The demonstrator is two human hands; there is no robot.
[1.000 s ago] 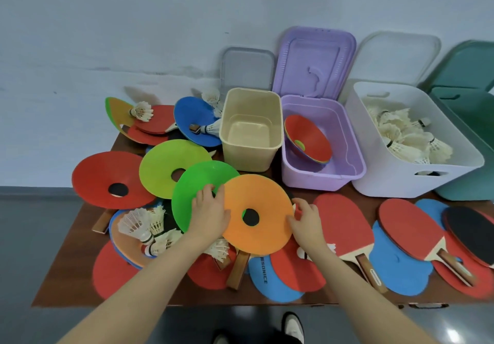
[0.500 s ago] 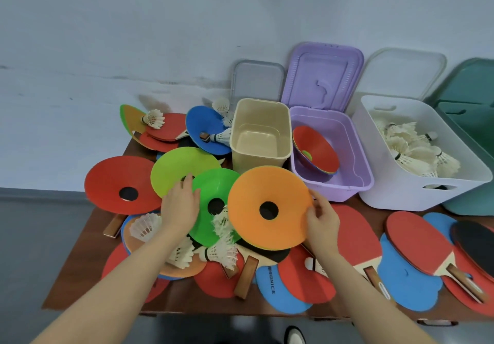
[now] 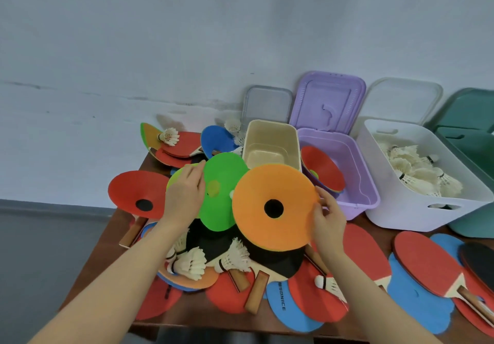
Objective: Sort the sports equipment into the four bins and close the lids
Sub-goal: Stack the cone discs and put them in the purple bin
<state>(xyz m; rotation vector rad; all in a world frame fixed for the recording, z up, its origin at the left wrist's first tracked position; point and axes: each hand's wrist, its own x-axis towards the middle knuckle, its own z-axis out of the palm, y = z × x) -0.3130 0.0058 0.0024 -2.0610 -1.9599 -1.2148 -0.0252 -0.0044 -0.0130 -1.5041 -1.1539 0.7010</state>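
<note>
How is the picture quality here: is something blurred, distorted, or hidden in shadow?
Head view: soft, even light with faint shadows on the wall behind the purple bin; wide-angle bending tilts the white bin and stretches the forearms; slight softness on the left hand, while the orange disc held by the right hand is fairly sharp; no strong glare.

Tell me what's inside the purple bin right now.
The purple bin holds a red disc cone leaning on others; green and blue edges peek beneath. How many are stacked is hidden.
</note>
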